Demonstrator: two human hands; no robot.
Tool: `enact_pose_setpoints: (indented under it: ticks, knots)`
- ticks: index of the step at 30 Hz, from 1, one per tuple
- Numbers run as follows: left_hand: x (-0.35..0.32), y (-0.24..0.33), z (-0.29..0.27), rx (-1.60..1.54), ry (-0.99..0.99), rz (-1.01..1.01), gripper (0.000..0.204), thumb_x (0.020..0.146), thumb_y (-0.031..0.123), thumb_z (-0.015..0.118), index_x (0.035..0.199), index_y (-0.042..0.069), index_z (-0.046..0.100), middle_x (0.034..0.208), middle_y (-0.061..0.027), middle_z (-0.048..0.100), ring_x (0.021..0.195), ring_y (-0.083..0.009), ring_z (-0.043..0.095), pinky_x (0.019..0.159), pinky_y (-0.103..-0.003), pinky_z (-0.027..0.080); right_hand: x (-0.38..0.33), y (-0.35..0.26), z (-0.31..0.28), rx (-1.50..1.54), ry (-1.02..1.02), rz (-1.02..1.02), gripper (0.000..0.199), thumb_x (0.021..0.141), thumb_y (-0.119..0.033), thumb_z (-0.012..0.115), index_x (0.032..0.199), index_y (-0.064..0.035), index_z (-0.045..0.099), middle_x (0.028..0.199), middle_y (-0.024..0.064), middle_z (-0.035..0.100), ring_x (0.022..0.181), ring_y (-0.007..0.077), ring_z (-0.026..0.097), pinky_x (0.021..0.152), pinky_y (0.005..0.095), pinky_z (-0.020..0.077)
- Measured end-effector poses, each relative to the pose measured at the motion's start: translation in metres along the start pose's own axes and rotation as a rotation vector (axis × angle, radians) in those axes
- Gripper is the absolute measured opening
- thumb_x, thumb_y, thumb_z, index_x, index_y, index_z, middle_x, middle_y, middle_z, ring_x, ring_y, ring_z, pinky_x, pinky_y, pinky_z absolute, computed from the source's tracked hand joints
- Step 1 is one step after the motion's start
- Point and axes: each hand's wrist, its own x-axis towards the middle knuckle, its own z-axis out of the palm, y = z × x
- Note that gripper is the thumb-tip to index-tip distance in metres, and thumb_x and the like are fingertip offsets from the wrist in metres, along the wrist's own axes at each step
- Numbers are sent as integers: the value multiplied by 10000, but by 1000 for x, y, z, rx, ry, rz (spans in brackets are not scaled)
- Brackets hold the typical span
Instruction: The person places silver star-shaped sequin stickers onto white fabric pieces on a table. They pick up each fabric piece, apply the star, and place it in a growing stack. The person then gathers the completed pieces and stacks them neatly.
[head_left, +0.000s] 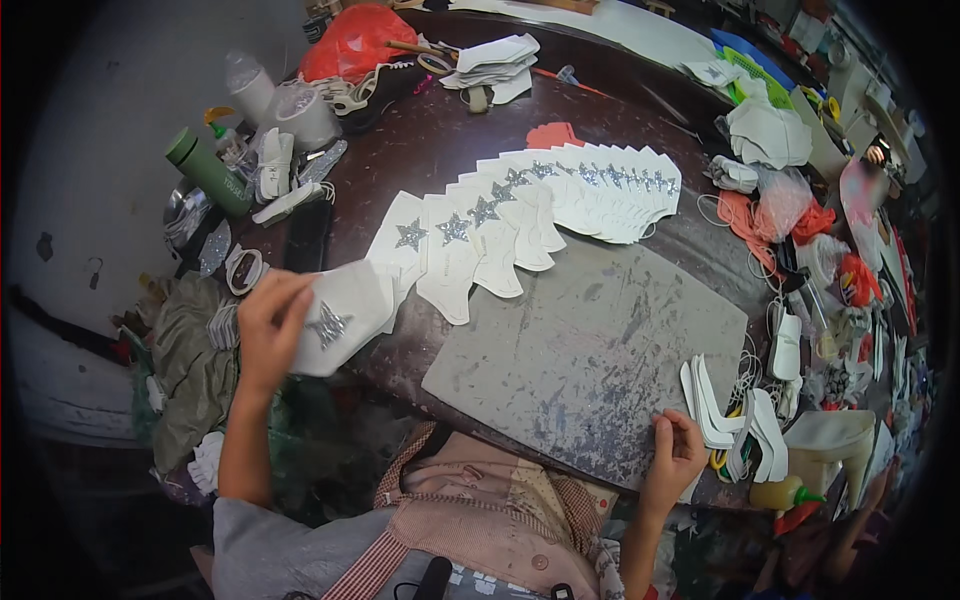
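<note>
My left hand pinches a white shoe-upper piece with a silver glitter star, raised at the table's left edge. Just beyond it, a fanned row of similar white star pieces overlaps across the table toward the far right. My right hand is over the near right edge of the grey board, its fingers curled in toward the thumb. Whether anything small is between those fingertips is hidden. Beside that hand lie several curved white strips.
A green bottle, white thread cones and a shoe crowd the far left. More stacked white pieces lie at the back. A yellow glue bottle and a stool stand right; bags and cords line the right edge.
</note>
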Motion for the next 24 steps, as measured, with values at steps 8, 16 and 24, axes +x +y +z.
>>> enact_pose_setpoints:
  ticks: [8,16,24]
  knots:
    - [28,-2,49,314,214,262,369,836,-69,596,1185,16,681,1253,-174,613,1178,-360,554,1008,-456,422,1,-10,-12,70,35,-6,94,922,22,644,1005,58,669,941,95,688,853,150,668,757,271,528]
    - [147,162,301,11,-419,641,311,882,292,706,1001,16,629,1023,-137,632,969,-315,650,786,-420,532,27,-6,-8,-256,-179,-258,90,872,-7,693,960,10,705,886,117,704,743,206,655,657,290,506]
    - [187,166,415,384,-317,580,297,826,235,742,954,0,613,906,-174,671,827,-315,706,671,-403,578,28,-7,-10,-190,-228,-241,118,868,-19,702,983,9,708,865,113,700,694,194,632,635,289,494]
